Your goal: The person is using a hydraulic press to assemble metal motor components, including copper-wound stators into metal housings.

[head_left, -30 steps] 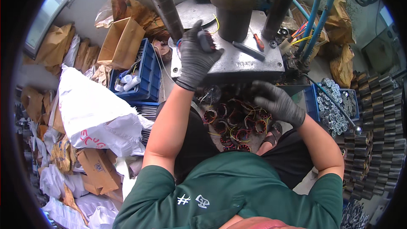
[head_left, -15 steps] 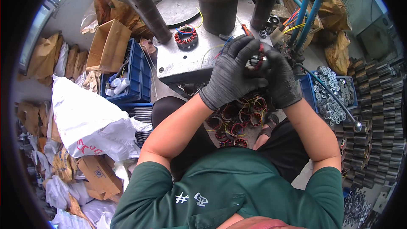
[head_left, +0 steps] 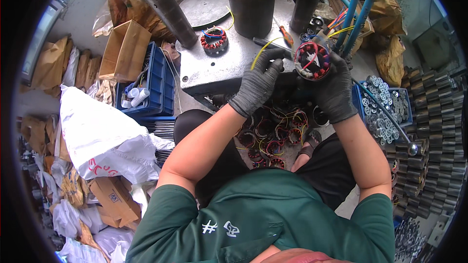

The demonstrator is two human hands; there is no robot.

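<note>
My right hand (head_left: pixel 336 92), in a dark grey glove, grips a motor stator (head_left: pixel 312 61) by its right and lower side. The ring is tipped so its red windings and a red wire loop face up. My gloved left hand (head_left: pixel 258 80) is just left of it, fingers curled, with a yellow wire (head_left: pixel 263 51) arching out from them. The wire's far end is unclear. A second stator (head_left: pixel 214 42) with red windings and blue and red leads lies on the metal press table (head_left: pixel 209 70). A screwdriver (head_left: pixel 286 36) with an orange handle lies behind my hands.
A thick steel press column (head_left: pixel 251 12) stands at the back between slanted posts (head_left: pixel 163 7). Several stators (head_left: pixel 273 139) lie on the floor between my legs. At right are a blue bin of metal discs (head_left: pixel 382 107), a ball-ended lever (head_left: pixel 412 148) and stacked metal cylinders (head_left: pixel 438 131).
My hands have parted. The stator has turned in my right hand so its open face shows, and my left hand has drawn back left, with a yellow wire now showing at its fingers.
</note>
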